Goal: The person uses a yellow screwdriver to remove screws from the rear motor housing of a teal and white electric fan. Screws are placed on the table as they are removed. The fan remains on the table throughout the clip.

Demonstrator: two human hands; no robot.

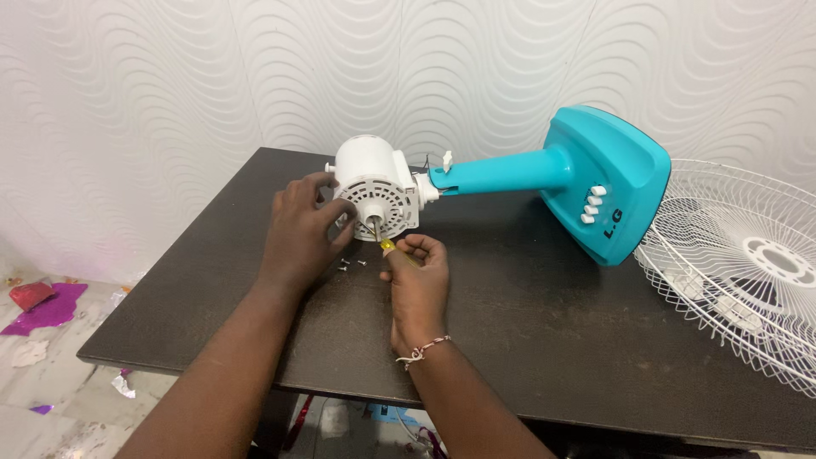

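A table fan lies on its side on the dark table (pixel 544 340). Its white motor housing (pixel 367 174) faces me, joined to a teal neck and base (pixel 595 183) with white buttons. My left hand (pixel 302 229) grips the lower left of the motor housing. My right hand (pixel 415 276) holds a yellow-handled screwdriver (pixel 384 242), its metal tip set against the housing's front face. A few small screws (pixel 350 264) lie on the table between my hands.
A white wire fan guard (pixel 735 259) rests at the table's right edge, partly overhanging. A patterned white wall stands close behind. Scraps of purple and red foil (pixel 47 308) litter the floor at the left.
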